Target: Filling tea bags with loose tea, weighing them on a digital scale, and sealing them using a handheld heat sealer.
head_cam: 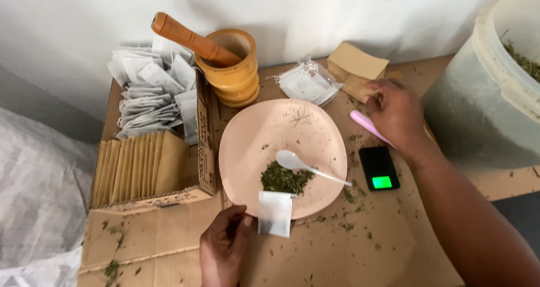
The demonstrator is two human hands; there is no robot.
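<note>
Left hand (224,243) pinches an empty-looking tea bag (275,213) at the pink plate's (253,135) near rim.
Herbs (284,179) and spoon (306,166) sit on the plate, so filling's left; right hand (396,114) grips a pink tool (365,124) beyond it.

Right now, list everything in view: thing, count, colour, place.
plate: one, pink, centre of cardboard top
dried herb pile: one, green, on plate's near side
spoon: one, white, lying on plate
sachet: one, white, at plate's near rim
mortar: one, wooden, behind plate
pestle: one, wooden, leaning in mortar
cardboard box: one, brown, left, holding white sachets and tan envelopes
loose sachets: small heap, white, behind plate
tan envelopes: few, far right
scale: one, black, right of plate
pink handle: one, under right hand
bucket: one, translucent, far right
left hand: fingers pinch sachet
right hand: over envelopes
</note>
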